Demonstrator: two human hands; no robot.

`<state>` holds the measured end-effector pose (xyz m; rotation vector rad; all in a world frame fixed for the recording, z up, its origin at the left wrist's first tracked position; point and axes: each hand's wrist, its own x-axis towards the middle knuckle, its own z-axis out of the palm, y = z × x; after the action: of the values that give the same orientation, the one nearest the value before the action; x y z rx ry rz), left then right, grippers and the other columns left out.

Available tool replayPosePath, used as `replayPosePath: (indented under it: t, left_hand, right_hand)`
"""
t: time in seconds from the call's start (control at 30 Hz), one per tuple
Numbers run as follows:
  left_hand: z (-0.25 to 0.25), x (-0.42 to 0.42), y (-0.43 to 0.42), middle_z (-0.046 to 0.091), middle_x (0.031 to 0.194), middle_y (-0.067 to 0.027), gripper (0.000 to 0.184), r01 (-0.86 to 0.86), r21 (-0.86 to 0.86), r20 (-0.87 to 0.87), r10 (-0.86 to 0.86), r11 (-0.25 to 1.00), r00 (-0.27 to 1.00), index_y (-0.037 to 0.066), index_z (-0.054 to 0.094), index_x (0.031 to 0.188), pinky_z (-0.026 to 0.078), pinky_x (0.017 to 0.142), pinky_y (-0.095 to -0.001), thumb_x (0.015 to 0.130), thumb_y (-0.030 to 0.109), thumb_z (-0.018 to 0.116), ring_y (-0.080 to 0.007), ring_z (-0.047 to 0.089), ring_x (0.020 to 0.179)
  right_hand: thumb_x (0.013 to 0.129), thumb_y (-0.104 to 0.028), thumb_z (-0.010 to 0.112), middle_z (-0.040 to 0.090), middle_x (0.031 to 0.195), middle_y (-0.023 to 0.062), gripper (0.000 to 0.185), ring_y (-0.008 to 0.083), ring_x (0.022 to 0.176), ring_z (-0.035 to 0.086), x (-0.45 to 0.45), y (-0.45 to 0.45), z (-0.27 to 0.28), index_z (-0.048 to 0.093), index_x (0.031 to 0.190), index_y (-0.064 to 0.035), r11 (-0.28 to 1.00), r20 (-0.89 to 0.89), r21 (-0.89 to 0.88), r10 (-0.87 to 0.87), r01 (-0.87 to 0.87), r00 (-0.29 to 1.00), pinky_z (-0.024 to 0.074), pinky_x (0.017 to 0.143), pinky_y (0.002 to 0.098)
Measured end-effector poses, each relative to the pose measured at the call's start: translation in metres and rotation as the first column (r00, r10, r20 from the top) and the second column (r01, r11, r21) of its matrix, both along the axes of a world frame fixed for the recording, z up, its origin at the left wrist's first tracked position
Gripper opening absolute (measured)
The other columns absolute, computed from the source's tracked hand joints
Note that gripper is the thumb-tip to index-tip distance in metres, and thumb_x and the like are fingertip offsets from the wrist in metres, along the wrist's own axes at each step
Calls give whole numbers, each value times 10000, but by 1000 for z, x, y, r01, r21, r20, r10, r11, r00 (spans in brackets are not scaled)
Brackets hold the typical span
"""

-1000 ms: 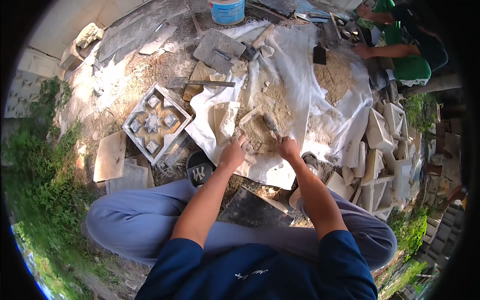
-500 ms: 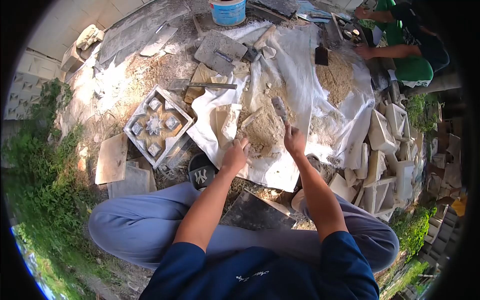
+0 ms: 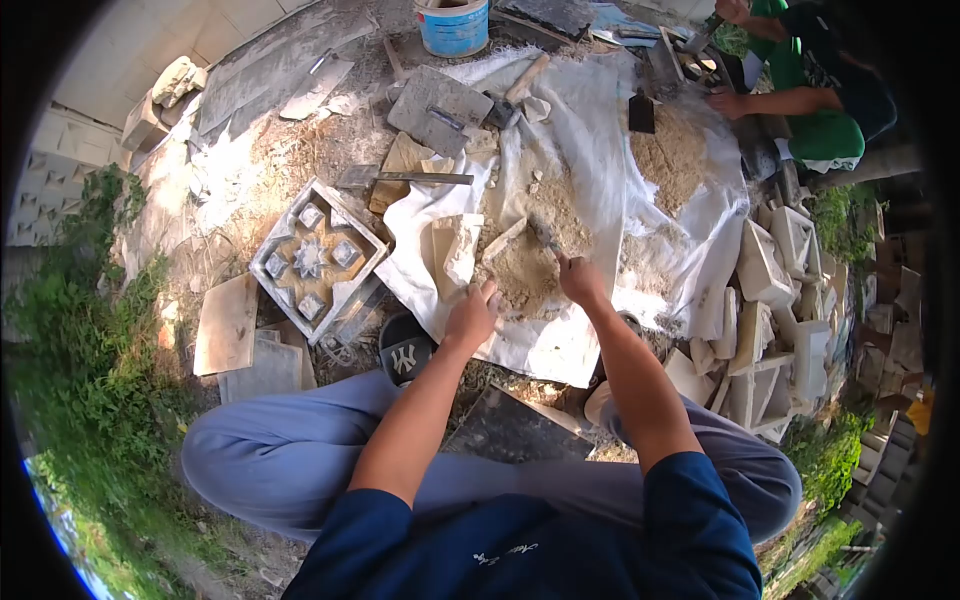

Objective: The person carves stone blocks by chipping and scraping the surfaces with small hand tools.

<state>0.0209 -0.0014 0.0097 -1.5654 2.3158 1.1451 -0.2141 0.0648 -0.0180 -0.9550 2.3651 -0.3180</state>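
My right hand (image 3: 583, 282) is closed around the handle of a small trowel (image 3: 543, 232). Its blade points away from me, low over the pale sandy mix (image 3: 528, 275) on a white sheet (image 3: 555, 345). A light strip (image 3: 505, 238) shows at the mix's far left side. My left hand (image 3: 471, 317) has its fingers curled together at the near left edge of the mix; what they grip is hidden. Just beyond it stands a cream angular block (image 3: 458, 248).
Left lies a square mould (image 3: 318, 262) with a star pattern. Farther off are a hammer (image 3: 515, 90), a plastering float (image 3: 440, 110) and a blue bucket (image 3: 454, 28). Cast pieces (image 3: 765, 265) are piled right. Another person (image 3: 825, 100) works at the upper right.
My right hand has shifted slightly left and lowered the trowel, bringing its blade down to the mix. My left hand stays nearly still. The other person's far hand has risen, holding a tool.
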Motion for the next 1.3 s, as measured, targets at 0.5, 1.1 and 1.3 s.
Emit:
replayPosePath:
  t: [0.5,1.1,1.3]
  left_hand:
    - [-1,1,-2,654,956,-345,518,27,1,5,-27,1000,1000,-74,444,1189,517,805,-528,981,394,518,-485,648,925]
    - [1,-3,-3,641,1045,-330,489,39,-6,-12,-39,999,999,-22,463,1232,493,848,-549,979,393,517,-495,629,971]
    - [-12,0,-1,646,1032,-333,507,27,-66,-45,-30,997,999,-18,463,1246,499,839,-545,977,410,516,-490,633,972]
  right_hand:
    - [1014,-464,412,649,853,336,608,530,853,619,9,29,4,683,842,52,925,-6,-280,-268,256,963,502,770,561]
    - [1016,-438,435,613,775,360,610,546,804,601,-22,54,3,661,796,84,935,-15,-194,-304,295,953,485,725,566]
    - [1017,-434,434,620,813,356,584,539,848,603,-30,58,-13,673,797,51,955,1,-159,-252,249,968,482,755,560]
